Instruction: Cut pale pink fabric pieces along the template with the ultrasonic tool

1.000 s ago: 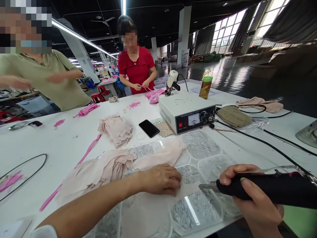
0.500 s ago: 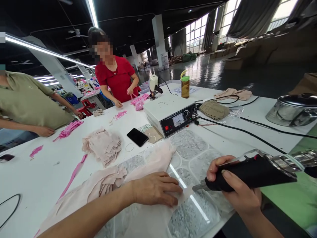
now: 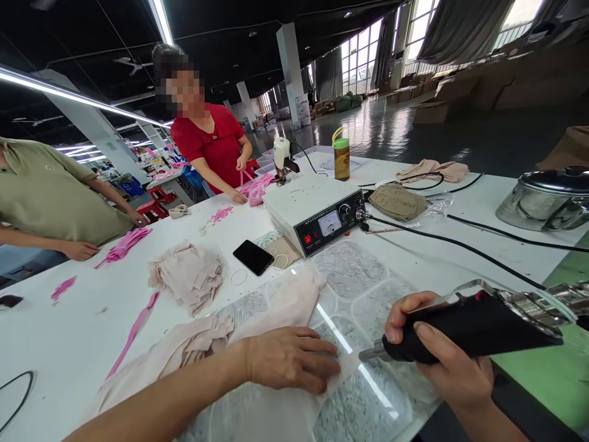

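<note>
My left hand [image 3: 289, 359] lies flat, fingers stretched, pressing a pale pink fabric piece [image 3: 276, 411] onto a glass plate [image 3: 368, 301] at the table's near edge. My right hand [image 3: 442, 362] is wrapped round a black-handled cutting tool [image 3: 473, 325]. Its metal tip [image 3: 370, 354] points left and rests close to my left fingertips. A black cable [image 3: 451, 244] runs from the tool back to a white control box [image 3: 315, 212] with a dial.
Stacks of pink fabric pieces [image 3: 186, 273] and a black phone [image 3: 253, 256] lie beyond my hands. A person in red [image 3: 209, 144] and a person in green [image 3: 50, 196] work across the white table [image 3: 83, 319]. A metal pot [image 3: 547, 196] stands at right, a bottle [image 3: 341, 158] behind the box.
The view has swung right and down. My right hand brought the tool's tip a little closer to my left hand, which stays flat on the fabric.
</note>
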A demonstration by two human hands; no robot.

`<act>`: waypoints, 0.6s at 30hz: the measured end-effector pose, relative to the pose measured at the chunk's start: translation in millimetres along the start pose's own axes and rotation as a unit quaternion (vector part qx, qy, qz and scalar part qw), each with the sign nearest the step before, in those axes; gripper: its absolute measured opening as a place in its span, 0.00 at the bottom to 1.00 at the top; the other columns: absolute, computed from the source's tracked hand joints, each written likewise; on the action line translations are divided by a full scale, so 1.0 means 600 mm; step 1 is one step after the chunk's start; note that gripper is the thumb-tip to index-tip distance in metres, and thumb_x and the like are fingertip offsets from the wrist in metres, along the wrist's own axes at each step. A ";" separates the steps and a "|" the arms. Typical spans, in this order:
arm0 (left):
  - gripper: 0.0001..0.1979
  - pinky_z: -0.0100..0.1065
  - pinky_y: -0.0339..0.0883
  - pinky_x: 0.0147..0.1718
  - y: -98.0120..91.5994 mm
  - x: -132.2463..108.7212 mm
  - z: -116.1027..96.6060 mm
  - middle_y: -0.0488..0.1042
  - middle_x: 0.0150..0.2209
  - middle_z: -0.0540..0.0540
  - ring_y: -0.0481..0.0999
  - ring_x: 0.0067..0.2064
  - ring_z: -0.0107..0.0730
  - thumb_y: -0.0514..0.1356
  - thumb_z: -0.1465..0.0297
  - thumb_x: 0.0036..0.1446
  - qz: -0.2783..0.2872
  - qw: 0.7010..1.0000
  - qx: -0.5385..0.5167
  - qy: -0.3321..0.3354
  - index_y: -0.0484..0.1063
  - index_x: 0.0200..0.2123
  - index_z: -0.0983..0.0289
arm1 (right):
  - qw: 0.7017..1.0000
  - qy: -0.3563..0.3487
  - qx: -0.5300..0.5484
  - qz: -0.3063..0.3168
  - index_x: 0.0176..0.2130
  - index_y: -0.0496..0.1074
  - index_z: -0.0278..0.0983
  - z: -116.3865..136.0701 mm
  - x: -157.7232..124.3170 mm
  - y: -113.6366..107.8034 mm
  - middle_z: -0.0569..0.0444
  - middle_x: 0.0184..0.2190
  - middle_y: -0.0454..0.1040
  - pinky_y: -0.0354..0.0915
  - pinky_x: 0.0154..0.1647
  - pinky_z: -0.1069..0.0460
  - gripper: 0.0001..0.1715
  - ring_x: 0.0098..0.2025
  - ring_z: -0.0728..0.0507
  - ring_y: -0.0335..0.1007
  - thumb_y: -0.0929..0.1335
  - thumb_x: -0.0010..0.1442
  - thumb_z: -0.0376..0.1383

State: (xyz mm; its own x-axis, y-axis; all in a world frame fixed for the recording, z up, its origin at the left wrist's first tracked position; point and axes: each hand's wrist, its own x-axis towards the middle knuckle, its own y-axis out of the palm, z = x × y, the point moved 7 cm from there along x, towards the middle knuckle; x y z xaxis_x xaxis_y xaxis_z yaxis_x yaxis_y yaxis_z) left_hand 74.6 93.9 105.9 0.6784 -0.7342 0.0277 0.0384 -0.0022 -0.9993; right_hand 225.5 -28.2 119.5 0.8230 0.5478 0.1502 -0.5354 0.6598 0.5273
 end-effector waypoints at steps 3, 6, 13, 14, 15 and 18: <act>0.16 0.34 0.59 0.62 0.002 -0.001 0.002 0.71 0.58 0.46 0.65 0.64 0.34 0.51 0.68 0.71 0.002 1.000 -0.006 -0.001 0.78 0.36 0.59 | 1.000 0.002 -0.001 -0.005 0.33 0.71 0.42 -0.001 0.000 -0.001 0.57 0.26 0.69 0.65 0.28 0.50 0.11 0.25 0.47 0.66 0.73 0.54 0.44; 0.16 0.35 0.58 0.64 0.004 -0.002 0.005 0.70 0.60 0.47 0.63 0.65 0.35 0.51 0.69 0.71 0.012 0.999 -0.037 -0.011 0.78 0.37 0.59 | 1.000 0.002 -0.002 -0.009 0.33 0.70 0.42 -0.001 0.001 -0.001 0.57 0.26 0.69 0.65 0.29 0.50 0.10 0.25 0.47 0.66 0.73 0.54 0.43; 0.09 0.34 0.52 0.67 0.015 0.001 0.020 0.68 0.61 0.46 0.60 0.67 0.33 0.58 0.71 0.67 0.049 0.981 -0.171 -0.072 0.78 0.35 0.58 | 1.000 -0.001 -0.011 -0.017 0.33 0.71 0.41 0.000 0.003 -0.004 0.56 0.26 0.69 0.66 0.27 0.49 0.11 0.24 0.46 0.66 0.73 0.53 0.43; 0.08 0.34 0.51 0.67 0.015 0.002 0.023 0.69 0.61 0.45 0.60 0.66 0.33 0.59 0.71 0.65 0.049 0.977 -0.191 -0.081 0.78 0.35 0.57 | 1.000 -0.004 -0.012 -0.017 0.33 0.71 0.40 0.000 0.004 -0.008 0.55 0.26 0.69 0.66 0.27 0.49 0.11 0.24 0.46 0.66 0.73 0.54 0.43; 0.07 0.34 0.51 0.67 0.014 0.003 0.025 0.69 0.60 0.45 0.60 0.66 0.33 0.61 0.72 0.64 0.046 0.973 -0.209 -0.089 0.78 0.34 0.57 | 1.000 -0.008 -0.013 -0.010 0.33 0.71 0.40 -0.001 0.006 -0.010 0.55 0.26 0.69 0.67 0.27 0.49 0.10 0.24 0.46 0.67 0.73 0.54 0.42; 0.06 0.34 0.50 0.67 0.009 0.006 0.028 0.70 0.59 0.43 0.60 0.66 0.33 0.63 0.73 0.61 0.033 0.964 -0.244 -0.098 0.77 0.32 0.56 | 0.998 -0.019 -0.027 0.045 0.34 0.72 0.41 -0.003 0.012 -0.014 0.54 0.26 0.70 0.69 0.26 0.48 0.07 0.24 0.45 0.68 0.71 0.56 0.41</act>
State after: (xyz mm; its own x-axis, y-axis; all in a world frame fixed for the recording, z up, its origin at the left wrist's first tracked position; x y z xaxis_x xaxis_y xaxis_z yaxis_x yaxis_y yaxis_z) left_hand 89.8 102.8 101.1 0.7946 -0.6020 -0.0786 -0.3267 -0.3148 -0.8912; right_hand 235.4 -28.8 114.8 0.7777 0.5863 0.2266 -0.6155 0.6371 0.4640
